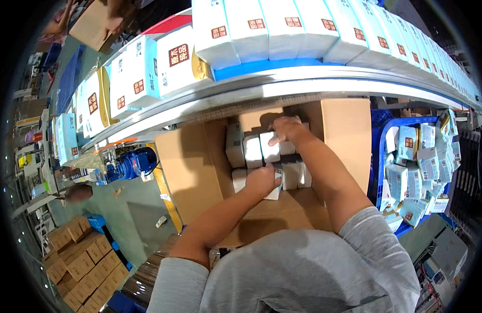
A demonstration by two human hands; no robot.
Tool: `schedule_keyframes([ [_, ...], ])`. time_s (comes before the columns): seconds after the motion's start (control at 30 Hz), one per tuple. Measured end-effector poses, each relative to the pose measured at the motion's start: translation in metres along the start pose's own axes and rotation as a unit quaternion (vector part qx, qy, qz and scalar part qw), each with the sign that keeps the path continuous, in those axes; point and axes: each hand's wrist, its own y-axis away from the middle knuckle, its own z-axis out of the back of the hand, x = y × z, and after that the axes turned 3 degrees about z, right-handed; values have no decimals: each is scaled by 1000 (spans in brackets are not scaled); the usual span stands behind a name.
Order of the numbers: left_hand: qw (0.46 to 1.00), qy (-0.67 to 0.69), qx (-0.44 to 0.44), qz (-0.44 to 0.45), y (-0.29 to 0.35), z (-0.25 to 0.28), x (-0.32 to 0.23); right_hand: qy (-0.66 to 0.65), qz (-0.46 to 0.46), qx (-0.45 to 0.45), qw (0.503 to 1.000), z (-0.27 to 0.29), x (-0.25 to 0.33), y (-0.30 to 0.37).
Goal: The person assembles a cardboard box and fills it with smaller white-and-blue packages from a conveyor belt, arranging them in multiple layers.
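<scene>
Carton point(347, 146) packing, seemingly: left grip point(261, 180) curled on near pack point(273, 194), right grip point(287, 129) half-open on far pack point(269, 153). Next likely needs careful squaring.

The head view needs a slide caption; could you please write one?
Left hand and right hand on tissue packs inside an open cardboard carton, beside a loaded conveyor.

Carton point(348, 141): was plain brown.
Inner packs point(269, 147): were mostly white.
Far row of packs point(246, 41): showed white and pale blue, with dark red squares.
Far rail point(251, 87): was silvery.
Right crate point(380, 151): was deep blue.
Left motor point(139, 161): was blue.
Shirt point(303, 271): was plain grey.
Left floor point(139, 203): was greyish green.
</scene>
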Motion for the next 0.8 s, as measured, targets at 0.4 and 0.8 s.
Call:
schedule_keyframes([
  [0.4, 985, -146, -68, -60, -99, 31, 93, -160, 118, -60, 978, -23, -29, -6],
  [0.8, 991, -56, 16, -118, -121, 33, 52, -110, 53, -39, 992, -101, -63, -91],
])
